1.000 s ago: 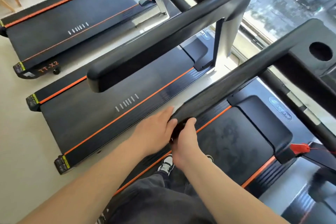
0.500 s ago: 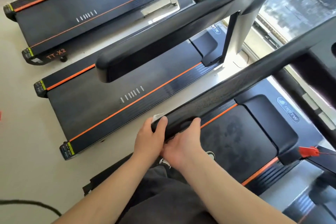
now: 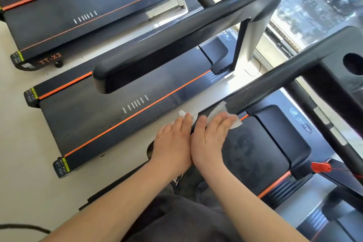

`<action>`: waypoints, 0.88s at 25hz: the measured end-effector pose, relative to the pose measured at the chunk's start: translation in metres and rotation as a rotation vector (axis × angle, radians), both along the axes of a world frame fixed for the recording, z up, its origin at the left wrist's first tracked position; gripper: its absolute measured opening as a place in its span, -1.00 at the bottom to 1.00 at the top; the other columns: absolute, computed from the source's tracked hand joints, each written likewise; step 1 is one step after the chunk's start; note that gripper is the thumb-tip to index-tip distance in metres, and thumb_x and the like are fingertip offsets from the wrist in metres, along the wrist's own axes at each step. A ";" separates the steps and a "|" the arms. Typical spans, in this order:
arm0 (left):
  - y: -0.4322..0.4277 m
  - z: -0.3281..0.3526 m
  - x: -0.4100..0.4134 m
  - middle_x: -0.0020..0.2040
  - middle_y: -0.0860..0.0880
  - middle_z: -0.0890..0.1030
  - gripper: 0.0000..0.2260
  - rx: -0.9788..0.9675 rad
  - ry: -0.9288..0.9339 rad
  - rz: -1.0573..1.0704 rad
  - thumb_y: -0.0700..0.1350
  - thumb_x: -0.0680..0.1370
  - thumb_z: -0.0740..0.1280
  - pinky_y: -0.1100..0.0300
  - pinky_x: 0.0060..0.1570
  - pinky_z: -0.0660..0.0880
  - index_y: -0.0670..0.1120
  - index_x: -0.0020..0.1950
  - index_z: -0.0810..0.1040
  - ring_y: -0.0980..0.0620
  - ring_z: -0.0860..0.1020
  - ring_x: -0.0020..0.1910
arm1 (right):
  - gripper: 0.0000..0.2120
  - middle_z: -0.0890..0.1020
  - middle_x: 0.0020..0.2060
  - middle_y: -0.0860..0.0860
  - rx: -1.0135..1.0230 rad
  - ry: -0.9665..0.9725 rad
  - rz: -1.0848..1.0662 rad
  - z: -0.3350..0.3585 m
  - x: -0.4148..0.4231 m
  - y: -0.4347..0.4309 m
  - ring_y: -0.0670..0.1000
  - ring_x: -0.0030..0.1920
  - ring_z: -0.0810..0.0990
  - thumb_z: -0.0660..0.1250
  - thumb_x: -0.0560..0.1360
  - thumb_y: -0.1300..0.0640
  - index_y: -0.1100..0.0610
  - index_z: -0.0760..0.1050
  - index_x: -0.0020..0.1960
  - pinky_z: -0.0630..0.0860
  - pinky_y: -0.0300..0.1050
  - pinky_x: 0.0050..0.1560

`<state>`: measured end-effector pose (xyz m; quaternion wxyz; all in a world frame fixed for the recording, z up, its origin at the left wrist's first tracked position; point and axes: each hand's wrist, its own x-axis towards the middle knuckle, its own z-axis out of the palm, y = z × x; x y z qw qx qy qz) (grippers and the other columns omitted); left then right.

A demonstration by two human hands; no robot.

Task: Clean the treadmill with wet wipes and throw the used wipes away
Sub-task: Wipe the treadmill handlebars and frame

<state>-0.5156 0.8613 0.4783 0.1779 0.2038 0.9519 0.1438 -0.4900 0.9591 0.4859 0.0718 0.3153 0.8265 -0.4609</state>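
Both forearms reach forward side by side. The left grip [image 3: 172, 139] and right grip [image 3: 211, 135] are backs up and touch along their inner edges. Neither clasps anything: the fingers lie fairly straight, pressing a white wet wipe [image 3: 217, 112] flat onto the near end of the treadmill handrail [image 3: 275, 82]. The wipe's edges poke out beyond both sets of fingertips.

A pale floor [image 3: 23, 143] carries three black, orange-striped treadmills side by side: the far treadmill [image 3: 68, 6] (marked TT-X2 at its rear corner), the middle treadmill [image 3: 88, 124] and the nearest treadmill [image 3: 255, 143]. A black cable [image 3: 23, 227] lies at lower left.
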 end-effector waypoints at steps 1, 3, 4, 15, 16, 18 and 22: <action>0.007 0.000 -0.003 0.50 -0.03 0.33 -0.37 0.004 0.012 -0.036 0.12 0.61 0.14 -0.02 0.35 0.38 -0.06 0.62 0.06 -0.11 0.45 0.34 | -0.24 -0.32 0.60 0.20 0.132 0.048 0.088 0.000 0.001 0.013 0.12 0.61 -0.36 -0.16 0.63 -0.22 0.24 -0.20 0.64 -0.34 0.06 0.59; 0.013 0.001 -0.005 0.53 -0.05 0.33 -0.42 0.065 0.044 -0.082 0.11 0.63 0.05 -0.02 0.42 0.34 -0.07 0.62 0.11 -0.10 0.40 0.41 | -0.29 -0.19 0.64 0.00 0.389 0.120 0.307 -0.009 0.003 0.045 -0.02 0.62 -0.32 -0.29 0.62 -0.26 0.09 -0.08 0.65 -0.33 0.06 0.59; 0.014 -0.001 -0.005 0.55 -0.06 0.32 -0.42 0.074 0.057 -0.099 0.11 0.62 -0.02 -0.03 0.46 0.31 -0.07 0.62 0.13 -0.10 0.36 0.46 | -0.32 -0.08 0.65 -0.03 0.480 0.142 0.404 -0.011 0.002 0.062 -0.04 0.63 -0.24 -0.30 0.64 -0.25 0.04 0.03 0.65 -0.27 0.10 0.61; 0.142 0.021 -0.060 0.23 0.00 0.58 -0.74 0.213 0.026 0.025 -0.07 0.69 0.13 -0.01 -0.13 0.39 0.02 0.37 0.44 -0.16 0.57 0.14 | -0.61 0.37 0.54 -0.09 0.609 0.104 0.493 0.018 -0.073 0.229 -0.03 0.61 0.14 0.19 0.68 -0.08 -0.01 0.47 0.46 -0.09 0.15 0.60; 0.148 0.023 -0.058 0.18 -0.02 0.61 -0.75 0.237 0.050 0.064 -0.11 0.70 0.14 0.00 -0.15 0.39 0.00 0.33 0.49 -0.18 0.58 0.10 | -0.67 0.44 0.49 -0.09 0.578 0.169 0.476 0.019 -0.072 0.237 -0.02 0.58 0.23 0.22 0.68 0.00 0.01 0.53 0.40 -0.06 0.15 0.59; 0.162 0.027 -0.051 0.16 -0.07 0.64 -0.75 0.325 0.120 0.066 -0.19 0.68 0.20 -0.06 -0.13 0.52 -0.04 0.27 0.59 -0.20 0.60 0.08 | -0.74 0.58 0.36 -0.07 0.579 0.289 0.413 0.021 -0.069 0.254 0.01 0.47 0.42 0.27 0.65 0.13 0.06 0.62 0.29 0.03 0.11 0.59; 0.193 0.036 -0.051 0.02 -0.08 0.71 -0.73 0.442 0.089 0.146 -0.14 0.68 0.23 -0.01 -0.09 0.56 0.04 0.29 0.65 -0.23 0.64 -0.06 | -0.78 0.73 0.09 -0.06 0.406 0.236 0.276 0.039 -0.058 0.288 0.11 0.21 0.61 0.32 0.63 0.11 0.02 0.68 0.21 0.42 -0.04 0.37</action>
